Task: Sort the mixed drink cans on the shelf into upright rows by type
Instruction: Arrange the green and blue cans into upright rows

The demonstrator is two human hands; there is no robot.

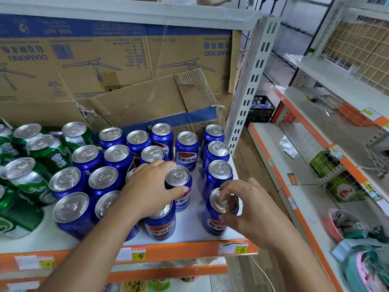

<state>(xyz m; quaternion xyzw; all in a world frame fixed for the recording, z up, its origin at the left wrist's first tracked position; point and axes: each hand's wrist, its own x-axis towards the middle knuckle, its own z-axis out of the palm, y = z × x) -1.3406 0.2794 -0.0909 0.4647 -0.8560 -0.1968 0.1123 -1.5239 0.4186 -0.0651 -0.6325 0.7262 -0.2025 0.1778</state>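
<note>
Several blue cola cans stand upright in rows on the white shelf [195,226]. My left hand [147,190] wraps around one blue can [179,182] in the middle of the group, thumb on its right side. My right hand [246,209] grips the top rim of another blue can [219,216] at the front right corner. Behind it, a column of upright blue cans [219,175] runs toward the back. Several green cans [31,180] crowd the left side, some tilted or lying down.
Flattened cardboard boxes [126,66] lean against the back of the shelf. An orange price strip [189,251] edges the front. A white slotted upright [250,81] bounds the right side. Another orange-edged shelving unit [315,165] stands across the aisle to the right.
</note>
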